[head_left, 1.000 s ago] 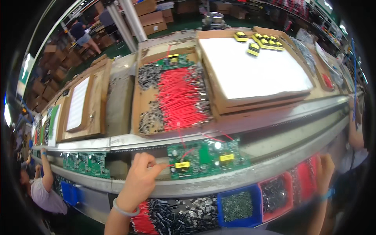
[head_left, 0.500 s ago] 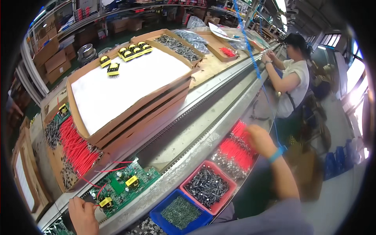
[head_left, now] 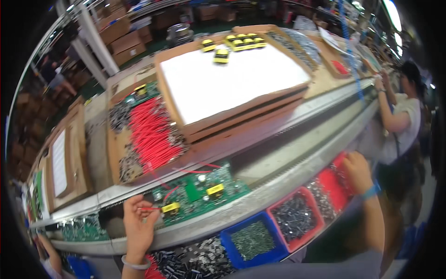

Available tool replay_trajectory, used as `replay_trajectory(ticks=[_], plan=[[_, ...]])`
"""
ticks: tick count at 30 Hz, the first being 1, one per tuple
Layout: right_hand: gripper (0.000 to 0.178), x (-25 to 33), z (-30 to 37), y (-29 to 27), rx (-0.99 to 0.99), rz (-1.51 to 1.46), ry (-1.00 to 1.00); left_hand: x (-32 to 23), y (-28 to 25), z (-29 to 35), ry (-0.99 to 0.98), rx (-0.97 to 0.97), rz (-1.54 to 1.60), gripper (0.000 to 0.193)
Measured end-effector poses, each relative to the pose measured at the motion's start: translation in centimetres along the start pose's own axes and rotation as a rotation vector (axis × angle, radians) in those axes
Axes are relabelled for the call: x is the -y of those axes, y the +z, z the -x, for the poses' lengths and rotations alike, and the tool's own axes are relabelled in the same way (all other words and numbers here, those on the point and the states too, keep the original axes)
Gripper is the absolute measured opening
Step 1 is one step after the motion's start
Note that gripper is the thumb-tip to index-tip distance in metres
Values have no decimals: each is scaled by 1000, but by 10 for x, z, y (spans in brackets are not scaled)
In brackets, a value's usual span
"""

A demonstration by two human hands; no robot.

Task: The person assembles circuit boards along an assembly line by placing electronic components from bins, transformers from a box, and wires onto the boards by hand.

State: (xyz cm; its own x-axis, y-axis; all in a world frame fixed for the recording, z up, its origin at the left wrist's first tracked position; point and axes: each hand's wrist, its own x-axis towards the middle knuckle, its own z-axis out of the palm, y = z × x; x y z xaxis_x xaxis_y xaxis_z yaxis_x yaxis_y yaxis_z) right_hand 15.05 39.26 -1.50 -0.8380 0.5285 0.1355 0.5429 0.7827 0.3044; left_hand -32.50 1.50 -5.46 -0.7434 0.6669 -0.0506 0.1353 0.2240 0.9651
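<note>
My left hand [head_left: 138, 218] is at the left end of a green circuit board [head_left: 193, 197], thumb and fingertips pinched on a thin red wire [head_left: 149, 208]. The board carries two yellow-wrapped transformers [head_left: 215, 189], and other red wires rise from its far side. My right hand [head_left: 357, 171], wearing a blue wristband, reaches down to a pile of red wires [head_left: 332, 186] with metal ends at the right. Its fingers are curled; their tips are partly hidden, so what they hold cannot be made out.
Nearby are a blue bin [head_left: 254, 239] of small green parts, a red bin [head_left: 297, 216] of dark parts and loose components [head_left: 195, 260]. Beyond the conveyor rail stand stacked cardboard trays [head_left: 246, 109] and a box of red wires [head_left: 153, 135]. A co-worker [head_left: 403, 111] stands at the right.
The view has turned left, so the scene sits further right. My left hand's fingers now show pinched on the red wire by the board. My right hand stays at the red wire pile.
</note>
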Motion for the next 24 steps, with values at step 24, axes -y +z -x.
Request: replay_trajectory(ticks=[24], plan=[[24,253,-205,-52,-283,-1081,-628,2,-5,19,-128,47,182,42]])
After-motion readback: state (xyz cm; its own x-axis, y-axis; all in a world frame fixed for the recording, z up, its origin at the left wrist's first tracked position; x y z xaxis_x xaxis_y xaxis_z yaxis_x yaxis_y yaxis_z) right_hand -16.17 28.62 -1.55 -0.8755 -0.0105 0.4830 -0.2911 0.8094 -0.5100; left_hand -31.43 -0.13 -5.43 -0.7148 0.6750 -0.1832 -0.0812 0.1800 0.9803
